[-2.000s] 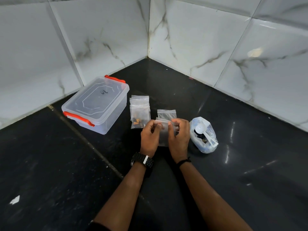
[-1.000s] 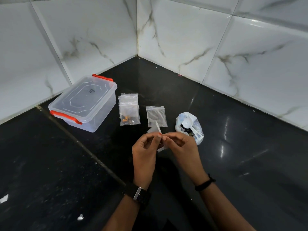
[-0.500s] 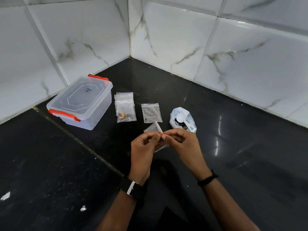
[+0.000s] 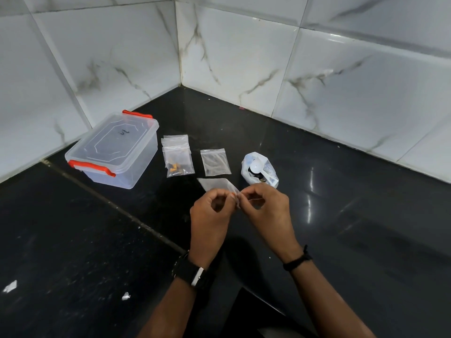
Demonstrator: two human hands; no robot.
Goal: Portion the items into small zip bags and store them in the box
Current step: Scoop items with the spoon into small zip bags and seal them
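Left hand (image 4: 210, 211) and right hand (image 4: 267, 206) meet fingertip to fingertip above the black table (image 4: 366, 215), both pinching the near edge of one small clear zip bag (image 4: 218, 184), thumbs and forefingers curled on it. Bag sticks out away from the fingers, tilted, looks empty, off the table. Just beyond the left hand's knuckles lies another flat zip bag (image 4: 215, 162), contents too faint to tell. Further left of that, a small stack of zip bags (image 4: 177, 156), the top one with orange and dark bits in its lower part. Just beyond the right hand, nearly touching the knuckles in view, sits a crumpled white plastic bag (image 4: 259, 171), open at top, with a white scoop (image 4: 256, 165) and dark items inside. Far left of the left hand, well apart, a clear lidded box (image 4: 114, 150) with orange clips, lid on, next to the marble-tile wall (image 4: 244, 57). Black watch (image 4: 192, 273) on left wrist, black band (image 4: 296, 262) on right wrist. White scraps (image 4: 11, 286) on the table, near left.
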